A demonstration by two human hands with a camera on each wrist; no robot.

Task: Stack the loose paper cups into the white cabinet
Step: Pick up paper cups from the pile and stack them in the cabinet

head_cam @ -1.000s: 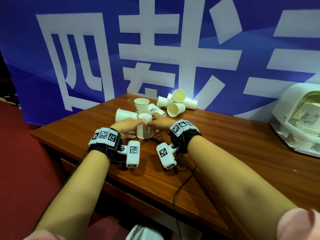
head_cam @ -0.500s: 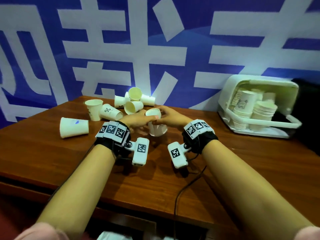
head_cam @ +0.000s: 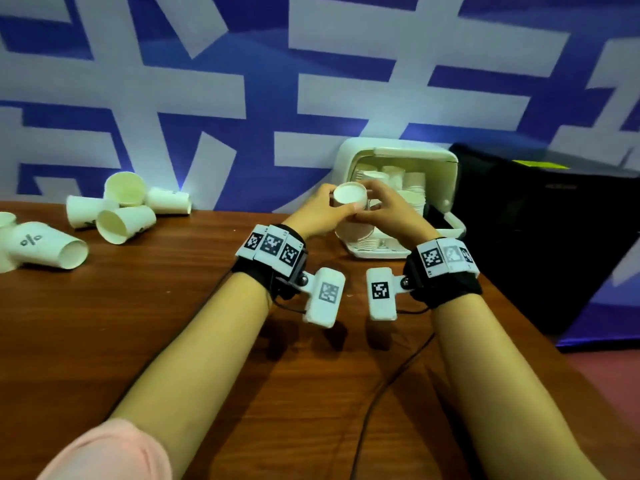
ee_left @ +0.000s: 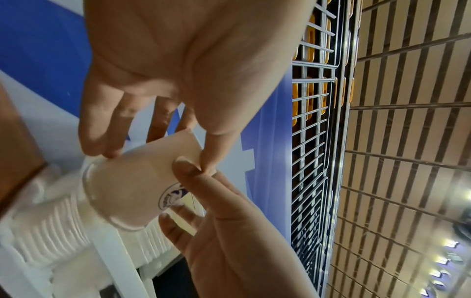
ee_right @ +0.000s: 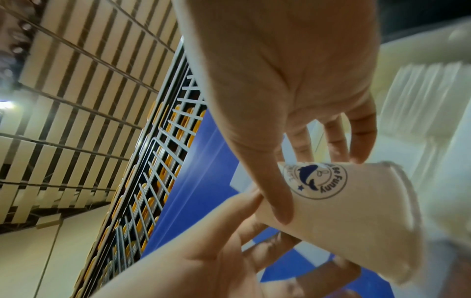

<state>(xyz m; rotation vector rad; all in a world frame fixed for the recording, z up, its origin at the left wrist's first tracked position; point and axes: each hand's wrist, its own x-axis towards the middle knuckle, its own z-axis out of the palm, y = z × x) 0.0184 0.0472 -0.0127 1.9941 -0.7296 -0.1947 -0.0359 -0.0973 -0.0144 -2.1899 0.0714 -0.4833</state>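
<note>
A blue banner (head_cam: pixel 242 46) with large white characters fills the upper frame behind the brown wooden tabletop (head_cam: pixel 138 323); red floor (head_cam: pixel 609 368) shows lower right.

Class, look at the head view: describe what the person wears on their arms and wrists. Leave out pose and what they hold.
Each wrist carries a black strap topped with white tiles printed with black square codes, on the left hand and right hand alike. A white camera block with its own code hangs from each strap. A thin black cable trails away. Pink sleeves cover the upper arms.
</note>
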